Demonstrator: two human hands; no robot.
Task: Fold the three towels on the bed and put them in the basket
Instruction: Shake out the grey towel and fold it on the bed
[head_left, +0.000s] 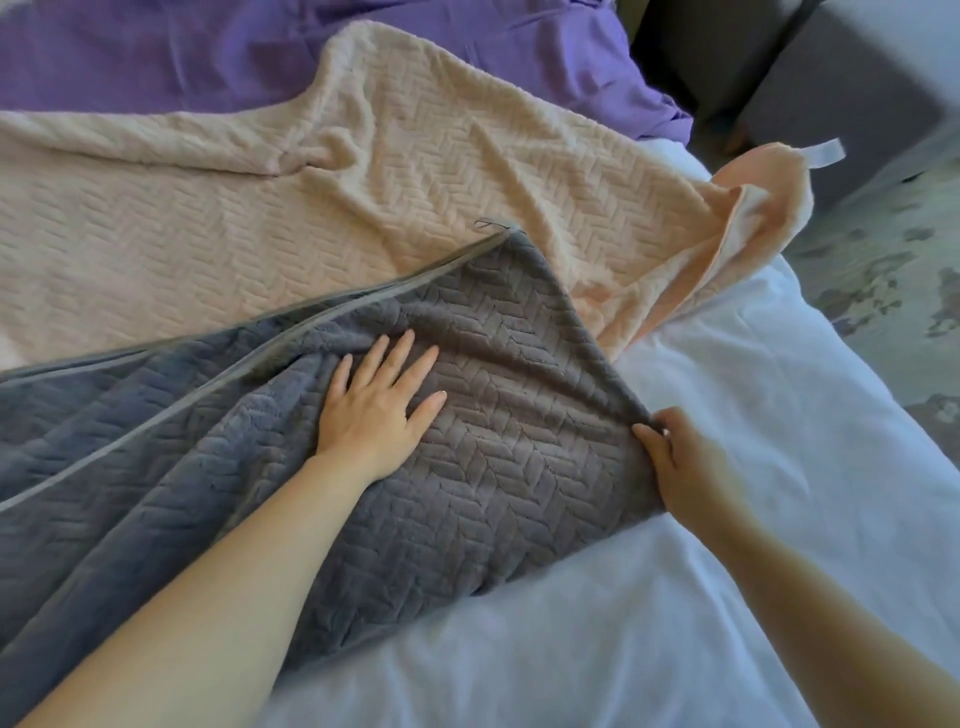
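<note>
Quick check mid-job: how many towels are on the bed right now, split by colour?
Grey plush herringbone towel: 1
Peach plush herringbone towel: 1
Purple crumpled towel: 1
Total: 3

No legible text — none anywhere.

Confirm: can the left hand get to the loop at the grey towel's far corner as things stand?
Probably yes. The left hand lies flat and empty on the grey towel, and only bare towel lies between it and the loop.
</note>
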